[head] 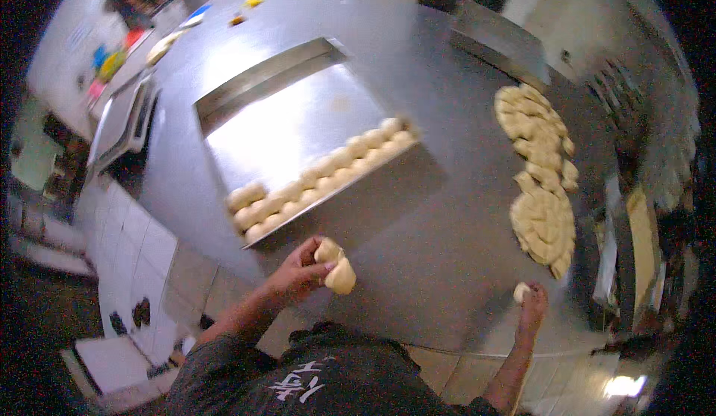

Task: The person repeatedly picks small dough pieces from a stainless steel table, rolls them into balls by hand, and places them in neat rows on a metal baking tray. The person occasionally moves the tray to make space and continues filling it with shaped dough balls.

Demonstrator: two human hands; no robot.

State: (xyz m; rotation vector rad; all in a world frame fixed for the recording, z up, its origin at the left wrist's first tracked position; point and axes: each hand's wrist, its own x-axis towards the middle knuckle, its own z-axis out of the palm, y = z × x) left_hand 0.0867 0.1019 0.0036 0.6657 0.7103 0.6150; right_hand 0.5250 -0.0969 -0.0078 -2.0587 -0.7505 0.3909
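Two lumps of pale dough are held between the thumb and fingers of my left hand, just in front of a metal baking tray. Along the tray's near side sit rows of dough balls, packed close together. My right hand, off to the right near the table's front edge, grips a small piece of dough. Beyond that hand lies a long spread of cut dough pieces, flat on the metal table.
The steel table reaches far ahead of me. At the left edge rests a stack of metal trays; a metal box-like object stands at the far right. Small yellow items lie at the back. Tiled floor shows at left.
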